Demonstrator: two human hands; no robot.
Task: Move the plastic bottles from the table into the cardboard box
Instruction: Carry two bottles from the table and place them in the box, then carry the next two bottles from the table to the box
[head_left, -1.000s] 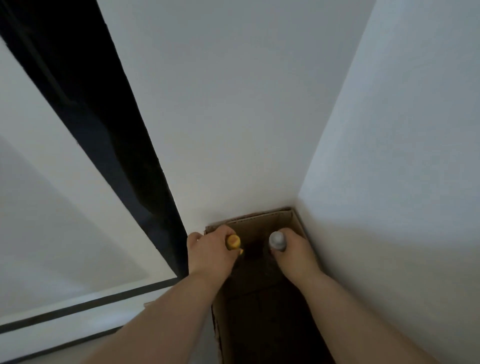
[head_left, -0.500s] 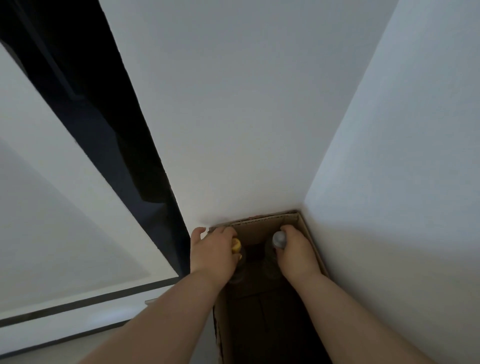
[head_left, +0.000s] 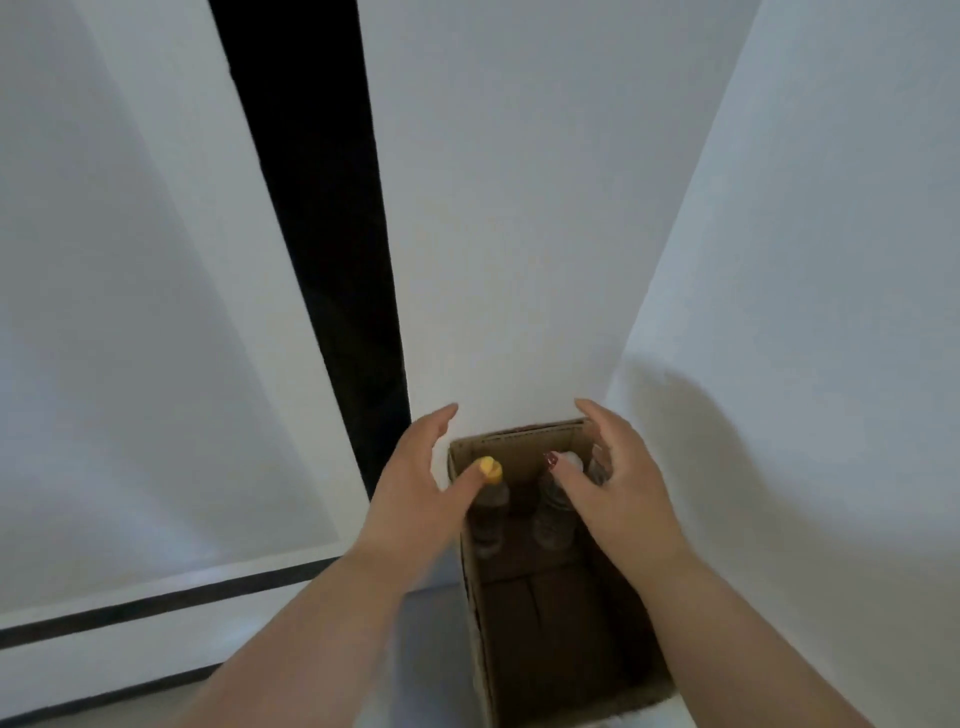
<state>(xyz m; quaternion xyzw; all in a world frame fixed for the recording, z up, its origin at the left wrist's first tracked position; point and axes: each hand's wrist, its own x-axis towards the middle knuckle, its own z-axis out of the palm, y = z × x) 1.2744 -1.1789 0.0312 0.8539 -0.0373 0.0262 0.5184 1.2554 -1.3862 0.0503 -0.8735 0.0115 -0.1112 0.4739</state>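
Observation:
An open cardboard box (head_left: 524, 441) stands on the floor in a wall corner. Two clear plastic bottles stand upright at its far end: one with a yellow cap (head_left: 491, 467) on the left, one with a white cap (head_left: 571, 461) on the right. My left hand (head_left: 415, 488) hovers over the box's left wall, fingers spread, thumb tip beside the yellow cap. My right hand (head_left: 618, 483) is over the right side, fingers apart, thumb next to the white cap. Neither hand grips a bottle.
White walls close in behind and to the right of the box. A dark vertical gap (head_left: 322, 234) runs up the wall to the left. A white ledge with a black stripe (head_left: 156, 603) lies at lower left. The near half of the box floor shows bare cardboard.
Both hands have let go of the bottle tops and opened, lifting slightly. The two bottles now stand in the box's far end. The camera has shifted to the left.

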